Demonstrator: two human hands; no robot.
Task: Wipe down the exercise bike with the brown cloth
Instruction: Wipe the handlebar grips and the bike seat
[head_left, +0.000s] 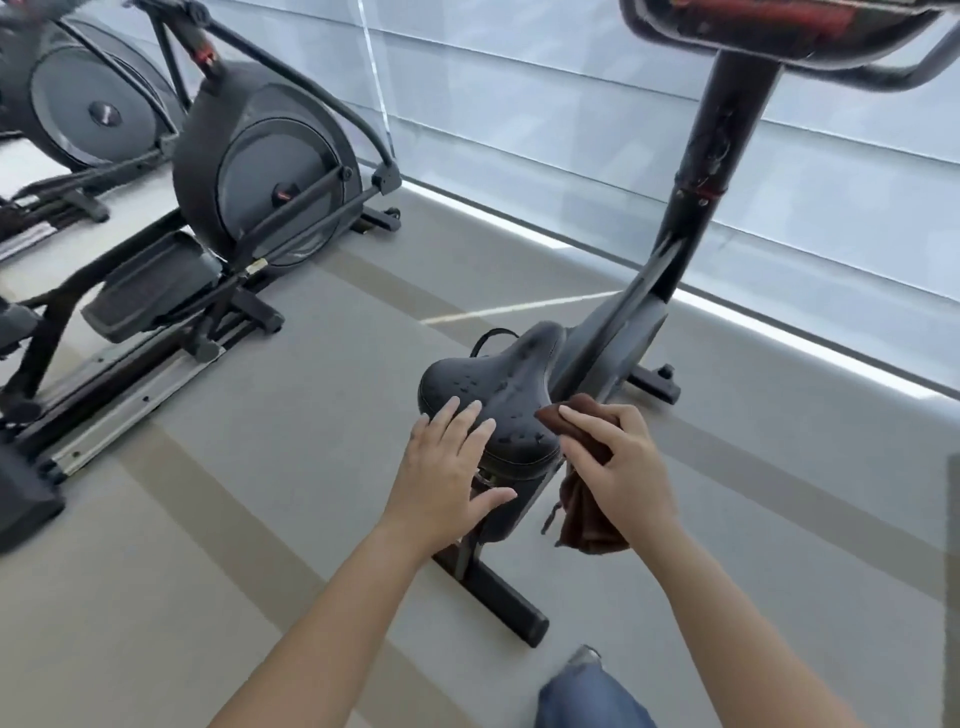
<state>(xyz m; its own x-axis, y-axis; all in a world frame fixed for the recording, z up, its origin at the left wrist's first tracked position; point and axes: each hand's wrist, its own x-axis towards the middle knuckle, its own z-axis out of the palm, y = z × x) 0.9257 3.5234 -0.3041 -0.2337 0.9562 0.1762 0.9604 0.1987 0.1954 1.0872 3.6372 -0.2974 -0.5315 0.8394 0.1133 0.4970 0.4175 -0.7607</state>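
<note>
The black exercise bike (696, 208) stands in front of me, its post rising to the console at the top right. Its black saddle (498, 384) is at the centre. My left hand (447, 467) rests flat on the saddle's rear left part, fingers spread, holding nothing. My right hand (618, 462) is closed on the brown cloth (587, 514) at the saddle's right edge. One end of the cloth pokes out above my fingers against the saddle, and the rest hangs below my palm.
Two black elliptical trainers (260, 171) stand to the left, on rails across the grey floor. A window wall with pale blinds (571, 104) runs behind the bike. The bike's rear foot bar (498, 597) lies on the floor below my hands. My knee in blue jeans (587, 696) shows at the bottom.
</note>
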